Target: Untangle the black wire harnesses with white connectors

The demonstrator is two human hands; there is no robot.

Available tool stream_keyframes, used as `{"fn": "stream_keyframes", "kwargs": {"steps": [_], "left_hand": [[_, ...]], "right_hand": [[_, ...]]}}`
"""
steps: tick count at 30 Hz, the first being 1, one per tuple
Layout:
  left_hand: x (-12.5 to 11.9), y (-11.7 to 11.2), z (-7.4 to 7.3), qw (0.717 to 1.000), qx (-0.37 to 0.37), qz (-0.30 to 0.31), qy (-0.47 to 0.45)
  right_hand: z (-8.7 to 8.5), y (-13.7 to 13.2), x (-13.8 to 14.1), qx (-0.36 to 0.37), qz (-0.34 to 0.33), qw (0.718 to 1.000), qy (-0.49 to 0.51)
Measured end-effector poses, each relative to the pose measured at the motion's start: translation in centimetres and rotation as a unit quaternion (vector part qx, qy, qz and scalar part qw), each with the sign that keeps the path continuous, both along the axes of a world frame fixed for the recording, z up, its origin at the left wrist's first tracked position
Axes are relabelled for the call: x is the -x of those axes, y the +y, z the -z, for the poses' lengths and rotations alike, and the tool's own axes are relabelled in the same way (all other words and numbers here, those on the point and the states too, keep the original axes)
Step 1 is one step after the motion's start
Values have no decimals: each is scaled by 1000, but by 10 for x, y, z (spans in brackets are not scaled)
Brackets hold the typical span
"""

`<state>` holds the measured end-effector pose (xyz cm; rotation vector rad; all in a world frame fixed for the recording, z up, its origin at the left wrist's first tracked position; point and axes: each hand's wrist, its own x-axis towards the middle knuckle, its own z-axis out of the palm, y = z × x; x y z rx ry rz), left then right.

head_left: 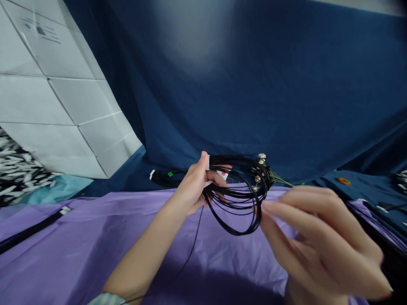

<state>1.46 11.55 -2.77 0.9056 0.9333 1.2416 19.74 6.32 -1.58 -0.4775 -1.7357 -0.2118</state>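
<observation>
Cable coil (pixel 241 194) in curled left hand (pixel 192 186)

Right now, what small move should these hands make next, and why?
Probably gather in the loose strand with the right hand: that strand trails below the left hand, over the purple sheet, outside the black cable coil. The left hand already grips the coil, and the right fingers are only at its right edge.

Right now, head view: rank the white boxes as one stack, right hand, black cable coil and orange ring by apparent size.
1. White boxes
2. Right hand, enlarged by nearness to the camera
3. Black cable coil
4. Orange ring
</observation>
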Motion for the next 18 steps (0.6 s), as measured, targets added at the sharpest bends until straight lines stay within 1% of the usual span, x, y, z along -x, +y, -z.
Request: {"fn": "stream_keyframes", "kwargs": {"steps": [1,3,5,7,9,10,12,14,16,18], "left_hand": [[1,0,0,1000,9,1,-3],[1,1,0,1000,20,4,-6],[1,1,-1,1000,23,-1,-20],[1,1,-3,999,32,-11,-42],[-1,0,-6,997,44,-21,-66],[-1,1,-7,996,50,-26,-76],[-2,1,-9,993,57,-34,-95],[-2,1,-10,992,63,-45,-100],[-2,1,-11,991,63,-59,-99],[-2,1,-11,990,58,-75,-101]], "right_hand": [[-2,-6,1,6,-18,1000,-22],[-5,-15,2,50,-62,991,-104],[-8,-20,2,105,-94,969,-202],[-7,-19,2,163,-112,929,-312],[-1,-15,3,231,-111,875,-410],[3,-13,4,263,-105,850,-444],[13,-6,8,307,-95,816,-480],[20,1,13,325,-103,804,-488],[23,8,15,333,-127,807,-470],[21,16,13,344,-161,817,-434]]}}
